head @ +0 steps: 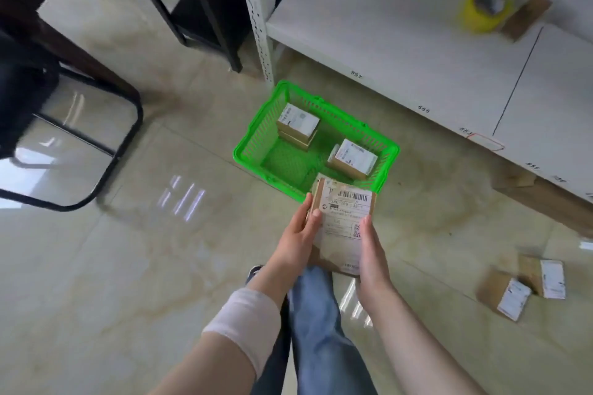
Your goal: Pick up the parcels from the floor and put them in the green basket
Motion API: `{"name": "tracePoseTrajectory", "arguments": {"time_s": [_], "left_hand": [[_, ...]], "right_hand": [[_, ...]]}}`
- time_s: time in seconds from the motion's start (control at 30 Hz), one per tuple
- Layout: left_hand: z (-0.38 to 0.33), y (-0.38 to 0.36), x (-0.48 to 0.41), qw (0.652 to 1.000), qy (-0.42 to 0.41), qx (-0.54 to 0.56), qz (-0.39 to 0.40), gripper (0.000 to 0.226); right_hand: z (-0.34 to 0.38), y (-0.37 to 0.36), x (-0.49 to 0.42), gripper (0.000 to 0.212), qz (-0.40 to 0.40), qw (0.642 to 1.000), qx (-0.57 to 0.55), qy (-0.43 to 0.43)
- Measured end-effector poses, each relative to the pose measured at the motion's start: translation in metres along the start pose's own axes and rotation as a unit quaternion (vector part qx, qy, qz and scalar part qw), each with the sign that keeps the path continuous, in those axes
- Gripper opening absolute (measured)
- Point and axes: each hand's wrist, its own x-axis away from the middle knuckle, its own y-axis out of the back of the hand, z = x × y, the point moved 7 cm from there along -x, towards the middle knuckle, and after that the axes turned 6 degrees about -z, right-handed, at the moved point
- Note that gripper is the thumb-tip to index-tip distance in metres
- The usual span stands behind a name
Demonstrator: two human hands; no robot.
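I hold a brown cardboard parcel (341, 221) with a white barcode label between both hands, just in front of the near rim of the green basket (250, 146). My left hand (300, 232) grips its left side and my right hand (372, 253) grips its right side. Inside the basket lie a stack of two parcels (297, 126) at the back and one parcel (352, 159) at the right. Two more parcels (505, 297) (545, 277) lie on the floor at the right.
A white shelf unit (401, 51) runs along the right, with a yellow tape roll (486, 6) and a cardboard piece on it. A black chair frame (106, 151) stands left, a black rack leg (224, 42) behind. The floor is glossy tile.
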Motion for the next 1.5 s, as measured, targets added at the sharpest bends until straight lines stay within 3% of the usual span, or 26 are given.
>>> {"name": "tracePoseTrajectory", "arguments": {"time_s": [0.1, 0.23, 0.3, 0.53, 0.7, 0.9, 1.17, 1.33, 1.5], "left_hand": [[0.010, -0.018, -0.050, 0.999, 0.027, -0.024, 0.011, 0.048], [0.033, -0.047, -0.120, 0.995, 0.067, -0.065, 0.041, 0.050], [0.049, -0.055, -0.154, 0.992, 0.080, -0.081, 0.054, 0.050], [0.125, -0.064, -0.290, 0.980, 0.107, -0.160, 0.059, 0.045], [0.168, -0.070, -0.351, 0.972, 0.108, -0.193, 0.078, 0.042], [0.185, -0.069, -0.387, 0.965, 0.114, -0.226, 0.063, 0.047], [0.192, -0.067, -0.407, 0.956, 0.133, -0.248, 0.084, 0.048], [0.189, -0.059, -0.404, 0.957, 0.153, -0.234, 0.074, 0.061], [0.179, -0.050, -0.396, 0.963, 0.152, -0.204, 0.090, 0.071]], "right_hand": [[-0.009, 0.005, -0.049, 0.092, -0.034, 0.999, -0.002, -0.029], [-0.026, 0.009, -0.125, 0.058, -0.029, 0.998, -0.015, -0.045], [-0.035, 0.009, -0.159, 0.057, -0.026, 0.999, -0.018, -0.033], [-0.101, -0.014, -0.278, 0.092, 0.003, 1.000, -0.023, -0.006], [-0.143, -0.012, -0.349, 0.048, -0.045, 0.998, -0.035, -0.014], [-0.161, -0.018, -0.379, 0.049, -0.018, 0.999, -0.016, -0.040], [-0.167, -0.023, -0.395, 0.052, -0.049, 0.995, 0.017, -0.079], [-0.151, -0.025, -0.387, 0.047, -0.035, 0.997, 0.035, -0.059], [-0.127, -0.031, -0.381, 0.043, 0.033, 0.995, 0.092, -0.011]]}}
